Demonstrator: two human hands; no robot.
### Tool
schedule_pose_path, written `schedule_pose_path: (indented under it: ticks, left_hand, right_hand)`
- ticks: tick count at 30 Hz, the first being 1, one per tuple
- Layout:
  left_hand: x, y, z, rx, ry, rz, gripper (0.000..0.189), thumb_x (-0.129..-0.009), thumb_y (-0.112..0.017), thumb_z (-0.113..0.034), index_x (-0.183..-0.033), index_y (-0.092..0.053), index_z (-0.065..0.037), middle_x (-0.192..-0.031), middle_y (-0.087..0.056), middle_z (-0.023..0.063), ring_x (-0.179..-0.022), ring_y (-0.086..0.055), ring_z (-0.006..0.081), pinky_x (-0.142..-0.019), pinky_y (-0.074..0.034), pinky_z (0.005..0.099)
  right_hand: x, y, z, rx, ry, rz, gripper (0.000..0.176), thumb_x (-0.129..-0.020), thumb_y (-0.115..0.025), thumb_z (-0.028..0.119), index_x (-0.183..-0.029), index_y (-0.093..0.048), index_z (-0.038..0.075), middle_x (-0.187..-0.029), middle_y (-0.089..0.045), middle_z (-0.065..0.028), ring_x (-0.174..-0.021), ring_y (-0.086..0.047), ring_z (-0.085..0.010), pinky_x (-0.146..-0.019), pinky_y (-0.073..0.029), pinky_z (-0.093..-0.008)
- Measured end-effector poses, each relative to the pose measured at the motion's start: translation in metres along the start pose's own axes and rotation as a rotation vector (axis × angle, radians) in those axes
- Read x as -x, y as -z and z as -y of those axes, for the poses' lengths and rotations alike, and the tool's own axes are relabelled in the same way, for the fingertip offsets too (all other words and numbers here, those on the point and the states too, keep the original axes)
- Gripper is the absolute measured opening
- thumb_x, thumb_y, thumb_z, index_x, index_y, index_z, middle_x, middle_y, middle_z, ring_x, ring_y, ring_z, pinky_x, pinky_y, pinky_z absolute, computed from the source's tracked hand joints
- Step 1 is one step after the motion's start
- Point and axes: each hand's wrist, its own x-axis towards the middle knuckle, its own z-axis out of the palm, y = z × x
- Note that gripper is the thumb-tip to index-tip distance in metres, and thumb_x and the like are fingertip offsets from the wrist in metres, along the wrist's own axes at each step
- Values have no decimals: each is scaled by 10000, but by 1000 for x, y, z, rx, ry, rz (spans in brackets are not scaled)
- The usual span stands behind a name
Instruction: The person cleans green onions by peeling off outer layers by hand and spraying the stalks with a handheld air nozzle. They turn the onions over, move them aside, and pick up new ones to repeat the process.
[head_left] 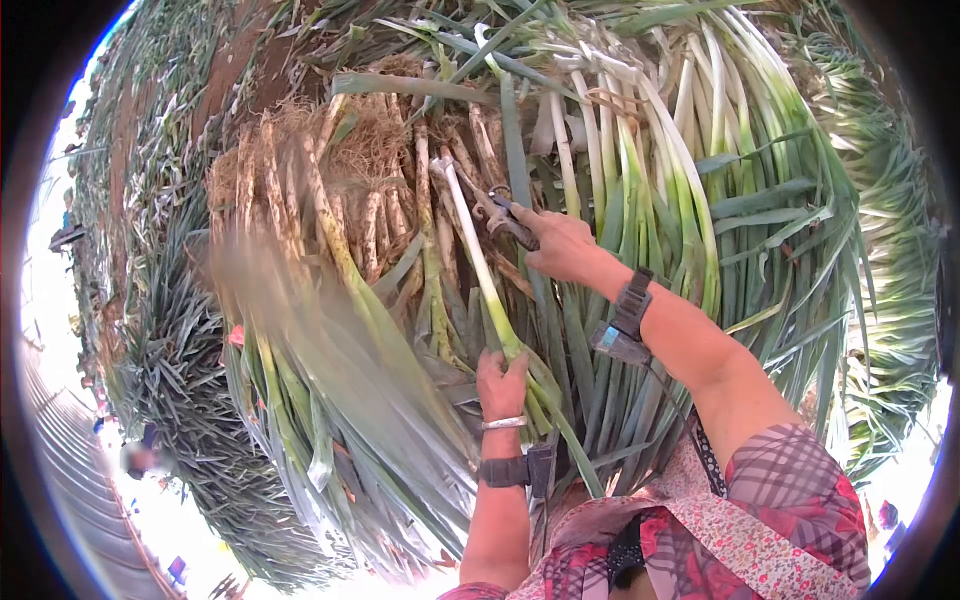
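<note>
My left hand [502, 382] is closed around a leek [474, 245], gripping it where the white shank turns green. The leek slants up and away, its pale root end near the blades of the pruning shears [492, 210]. Those shears have a dark handle and a worn metal head, and my right hand [568, 246] is wrapped round the handle. Under and left of the held leek lie untrimmed leeks [375, 225] with brown outer skins and tangled roots [365, 145]. To the right is a heap of cleaned leeks [645, 180] with white shanks and green leaves.
A long row of leeks [905, 250] runs along the far right. More piled leeks [215, 460] cover the left side, with leaf scraps on brown soil [225, 75] at the upper left. A blurred, greyish shape overlaps the leeks at left. Corrugated sheeting [75, 480] shows at the lower left.
</note>
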Motion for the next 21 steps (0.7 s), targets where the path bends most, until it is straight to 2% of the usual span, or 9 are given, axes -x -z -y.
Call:
schedule_pose_path:
  ticks: [7, 9, 10, 12, 13, 14, 16, 20, 21]
  left_hand:
    - [10, 15, -15, -297, -211, -177, 313, -766, -649, -248, -829, -611, 56, -1191, -514, 297, -1083, -483, 427, -949, -371, 446]
    - [14, 23, -28, -390, -106, -73, 227, -808, -623, -192, -878, -599, 22, -1110, -585, 204, -958, -564, 306, -850, -439, 388]
    - [17, 25, -39, -397, -108, -71, 227, -808, -623, -192, -878, -599, 22, -1110, -585, 204, -958, -564, 306, -850, -439, 388]
    - [28, 28, -64, 698, 217, 99, 141, -852, -580, -120, -946, -578, -15, -986, -614, 81, -828, -573, 157, -732, -464, 286]
    - [33, 29, -74, 729, 114, 120, 116, -875, -542, -63, -986, -558, -34, -907, -593, 5, -789, -548, 71, -683, -450, 212]
    - [36, 27, -88, 735, 116, 126, 116, -875, -542, -63, -986, -558, -34, -907, -593, 5, -789, -548, 71, -683, -450, 212]
    - [45, 18, -125, 791, -38, 108, 131, -868, -547, -54, -996, -549, -21, -908, -580, 12, -810, -544, 78, -701, -448, 222]
    - [30, -37, -198, 905, -153, 345, 183, -857, -555, -45, -1037, -533, -20, -923, -566, 22, -821, -533, 97, -715, -447, 239]
    - [15, -62, -209, 878, -240, 367, 190, -853, -565, -76, -1029, -532, -10, -908, -561, 49, -818, -535, 121, -722, -447, 250]
  right_hand:
    - [-5, 2, 0, -102, -39, 39, 707, -690, -663, 276, -1335, -423, 108, -959, -632, -184, -900, -608, -347, -774, -483, -433]
    - [-6, -4, -4, -122, -27, 19, 710, -682, -664, 273, -1332, -430, 105, -955, -634, -192, -894, -610, -351, -775, -482, -438]
    - [-5, -2, -5, -129, -14, 1, 713, -674, -664, 270, -1329, -437, 102, -950, -637, -199, -888, -612, -355, -776, -481, -442]
    - [5, 12, -8, -185, -23, 41, 711, -668, -658, 261, -1327, -442, 99, -943, -638, -203, -881, -609, -365, -778, -481, -441]
    - [12, 25, -9, -235, -31, 83, 709, -663, -652, 253, -1324, -448, 97, -935, -640, -207, -875, -606, -374, -779, -481, -440]
    - [20, 40, -13, -228, -35, 84, 709, -663, -652, 253, -1324, -448, 97, -935, -640, -207, -875, -606, -374, -779, -481, -440]
    - [43, 74, -22, -428, -127, 48, 706, -649, -597, 139, -1339, -451, 95, -982, -616, -195, -903, -611, -278, -792, -466, -334]
    - [93, 151, -64, -500, -246, -296, 715, -671, -530, -50, -1368, -412, 57, -1179, -585, -53, -1068, -538, -157, -923, -409, -257]
    - [105, 155, -95, -577, -242, -434, 726, -683, -556, -33, -1383, -375, 32, -1191, -570, -80, -1068, -524, -142, -934, -401, -260]
